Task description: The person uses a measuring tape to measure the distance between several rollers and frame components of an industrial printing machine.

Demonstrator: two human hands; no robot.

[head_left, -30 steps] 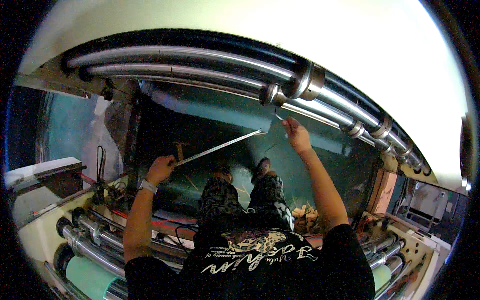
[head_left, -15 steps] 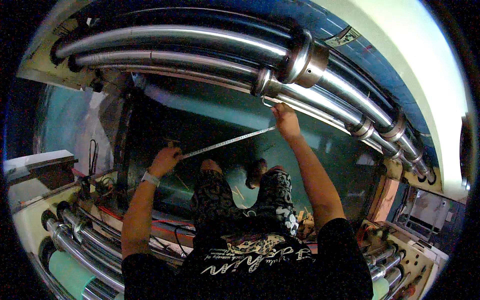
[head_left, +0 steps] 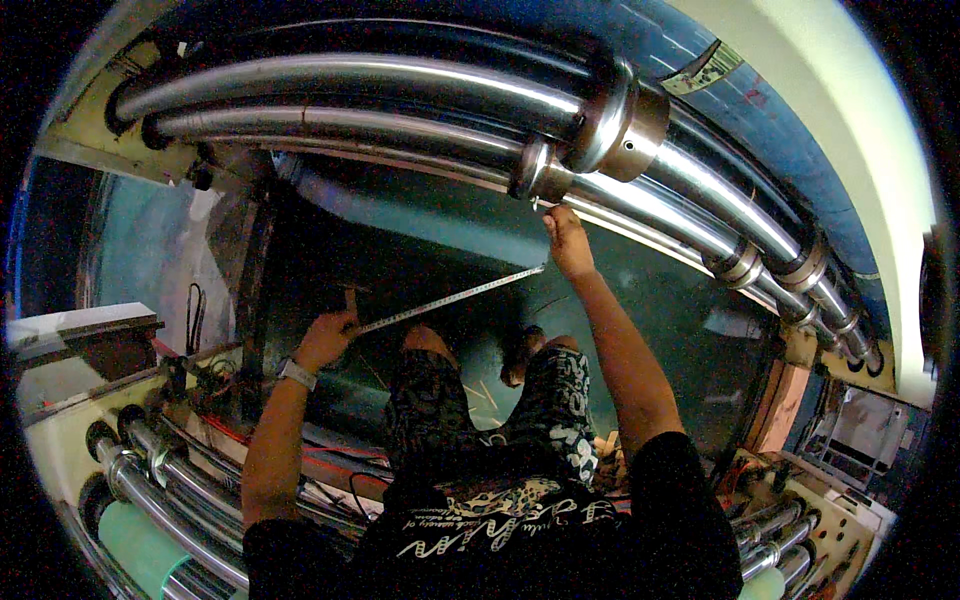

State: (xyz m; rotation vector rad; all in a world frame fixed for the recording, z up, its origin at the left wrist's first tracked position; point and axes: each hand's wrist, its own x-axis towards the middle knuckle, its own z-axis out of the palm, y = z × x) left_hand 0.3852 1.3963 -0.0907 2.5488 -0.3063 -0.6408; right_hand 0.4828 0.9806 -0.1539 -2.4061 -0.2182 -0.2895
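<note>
My left hand (head_left: 332, 336), with a watch (head_left: 297, 374) on its wrist, is closed on one end of a pale measuring tape (head_left: 450, 297) with dark marks. The tape stretches straight and slanting up to the right; its far end stops just beside my right wrist. My right hand (head_left: 568, 243) is closed with its fingertips up by the smaller steel collar (head_left: 540, 172) on the lower shaft. A slim light metal piece, apparently a hex key (head_left: 537, 204), sticks out above those fingers; the rest is hidden in the grip.
Long polished steel shafts (head_left: 350, 72) cross the machine ahead, with a larger collar (head_left: 640, 130) beside the small one. More rollers (head_left: 180, 480) lie behind at lower left, near red and black cables (head_left: 330, 455). A pale frame (head_left: 860, 130) curves along the right.
The tape's far end has dropped slightly and now stands a little apart from my right hand. My left hand has shifted slightly down. Less of the bent metal piece shows above my right fingers.
</note>
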